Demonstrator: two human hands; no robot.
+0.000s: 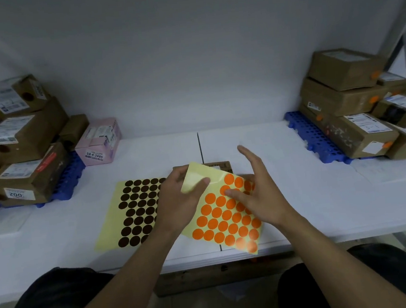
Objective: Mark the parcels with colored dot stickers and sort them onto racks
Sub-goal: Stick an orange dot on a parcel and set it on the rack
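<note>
My left hand (176, 201) grips the upper corner of a yellow sheet of orange dot stickers (225, 218), lifted and bent over the white table (312, 193). My right hand (257, 190) has its thumb on an orange dot near the sheet's top, with its fingers straight and raised. A second sheet with dark brown dots (135, 210) lies flat to the left. A small brown parcel (219, 166) sits behind the sheet, mostly hidden.
Stacked brown parcels (22, 146) and a pink box (99, 141) stand at the left on a blue rack (72, 171). Brown parcels with orange dots (356, 104) are stacked at the right on another blue rack (311, 136). My knees are under the table edge.
</note>
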